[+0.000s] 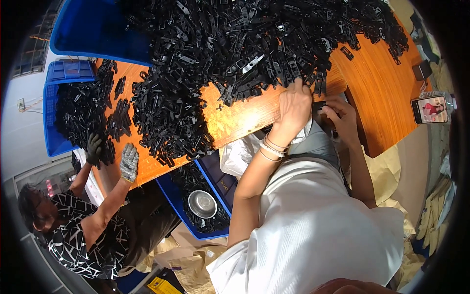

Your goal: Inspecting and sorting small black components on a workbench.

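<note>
A large heap of black plastic parts (pixel 235 44), long and narrow with slots, covers much of the wooden table (pixel 382 98). My left hand (pixel 295 105) is at the heap's near edge, fingers bent and drawn together among the parts. What its fingertips hold is hidden. To its right, just off the table's edge, my right hand (pixel 343 117) pinches a small black plastic part (pixel 318 105) between thumb and fingers. A few loose parts lie apart from the heap on the wood.
At left a co-worker's gloved hands (pixel 129 164) touch the table and parts. Blue bins (pixel 49 117) stand at the far left; another blue bin (pixel 183 215) below the table holds parts and a metal bowl (pixel 202 204). A phone (pixel 431 109) is at right, near brown paper (pixel 384 171).
</note>
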A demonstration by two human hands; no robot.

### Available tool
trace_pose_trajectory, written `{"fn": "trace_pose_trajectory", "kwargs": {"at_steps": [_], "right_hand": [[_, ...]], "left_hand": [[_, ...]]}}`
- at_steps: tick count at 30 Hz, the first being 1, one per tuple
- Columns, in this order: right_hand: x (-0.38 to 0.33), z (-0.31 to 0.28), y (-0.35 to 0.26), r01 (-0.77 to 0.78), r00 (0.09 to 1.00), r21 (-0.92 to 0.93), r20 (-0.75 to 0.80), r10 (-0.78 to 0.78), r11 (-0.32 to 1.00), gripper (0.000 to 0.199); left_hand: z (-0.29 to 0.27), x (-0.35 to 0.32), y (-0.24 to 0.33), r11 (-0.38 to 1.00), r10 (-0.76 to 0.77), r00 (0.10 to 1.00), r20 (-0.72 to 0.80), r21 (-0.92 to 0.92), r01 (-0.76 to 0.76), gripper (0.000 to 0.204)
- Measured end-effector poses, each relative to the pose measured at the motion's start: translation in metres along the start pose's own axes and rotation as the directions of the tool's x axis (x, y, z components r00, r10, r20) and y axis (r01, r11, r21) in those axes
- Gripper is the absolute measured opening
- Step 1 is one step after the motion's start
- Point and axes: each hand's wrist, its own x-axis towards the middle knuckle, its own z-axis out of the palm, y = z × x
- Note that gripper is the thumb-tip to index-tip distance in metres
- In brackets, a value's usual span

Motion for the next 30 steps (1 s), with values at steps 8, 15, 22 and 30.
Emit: {"fn": "trace_pose_trajectory", "kwargs": {"at_steps": [8,15,22,30], "right_hand": [[0.001,-0.003,0.002,-0.067,0.996,0.214,-0.043,0.078,0.974,0.013],[0.001,-0.009,0.0,-0.053,0.998,0.23,0.054,0.042,0.972,0.015],[-0.004,0.011,-0.038,-0.097,0.988,0.349,-0.079,0.133,0.932,0.012],[-0.011,0.029,-0.049,-0.041,0.99,0.137,-0.126,0.058,0.99,0.008]], "left_hand": [[-0.017,-0.027,0.005,0.971,-0.17,0.959,-0.228,-0.203,0.124,0.012],[-0.027,-0.043,-0.001,0.016,-0.622,0.711,0.327,-0.903,0.429,0.016],[-0.043,-0.041,-0.001,-0.117,-0.541,0.642,0.543,-0.805,0.582,0.029],[-0.041,-0.044,0.012,-0.184,-0.531,0.63,0.566,-0.803,0.567,0.027]]}}
